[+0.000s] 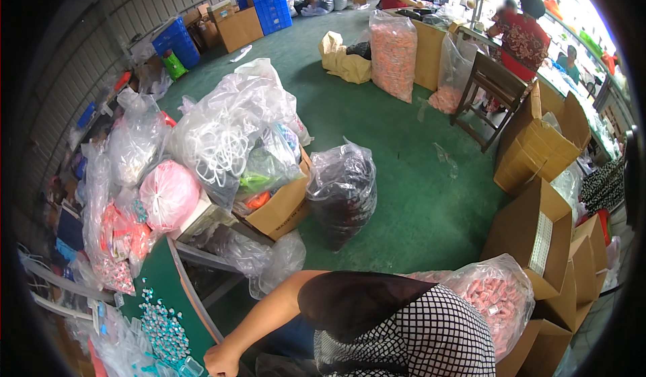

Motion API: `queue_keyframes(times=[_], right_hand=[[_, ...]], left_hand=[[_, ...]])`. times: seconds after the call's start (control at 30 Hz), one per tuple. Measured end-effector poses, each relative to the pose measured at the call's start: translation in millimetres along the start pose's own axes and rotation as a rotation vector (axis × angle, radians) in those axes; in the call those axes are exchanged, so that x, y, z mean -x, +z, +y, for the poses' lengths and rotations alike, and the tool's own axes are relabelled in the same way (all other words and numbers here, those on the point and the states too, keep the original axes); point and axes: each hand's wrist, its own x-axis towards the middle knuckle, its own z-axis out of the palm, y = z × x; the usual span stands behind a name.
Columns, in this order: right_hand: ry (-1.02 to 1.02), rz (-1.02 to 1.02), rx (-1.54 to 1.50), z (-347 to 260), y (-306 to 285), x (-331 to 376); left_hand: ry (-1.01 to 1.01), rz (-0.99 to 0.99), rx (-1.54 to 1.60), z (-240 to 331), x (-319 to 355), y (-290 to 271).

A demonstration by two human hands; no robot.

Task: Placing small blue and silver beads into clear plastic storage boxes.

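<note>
My right arm reaches left across the lower part of the head view, under a sheer black sleeve. My right hand (222, 361) is at the bottom edge, beside the rim of a green-topped table (163, 269). Its fingers look curled closed. The frame cuts them off, so whatever they may hold is hidden. Close by on the table lies a small clear plastic piece (191, 367), next to a pile of small teal and white parts (163, 330). Clear plastic bags (121, 340) lie beyond the pile. My left hand is out of view.
Stuffed plastic bags (222, 128) and a pink bag (169, 195) crowd the table's far end. A dark-filled bag (342, 195) stands on the green floor. Open cardboard boxes (538, 232) and a bag of pink parts (494, 296) line the right. Several people sit at the back.
</note>
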Motion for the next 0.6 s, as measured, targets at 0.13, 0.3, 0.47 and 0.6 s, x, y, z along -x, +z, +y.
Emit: queue_keyframes(times=[0.13,0.3,0.47,0.6], right_hand=[[0.104,-0.040,0.061,-12,6,-8],[0.157,-0.018,0.022,-10,8,-4],[0.099,-0.173,0.431,-5,21,-15],[-0.068,-0.107,0.547,13,27,-11]], left_hand=[[-0.053,-0.029,0.083,-10,0,4],[-0.011,-0.033,0.050,-1,0,-4],[-0.061,-0.092,0.138,-14,-3,5],[-0.025,-0.042,0.082,-4,2,5]])
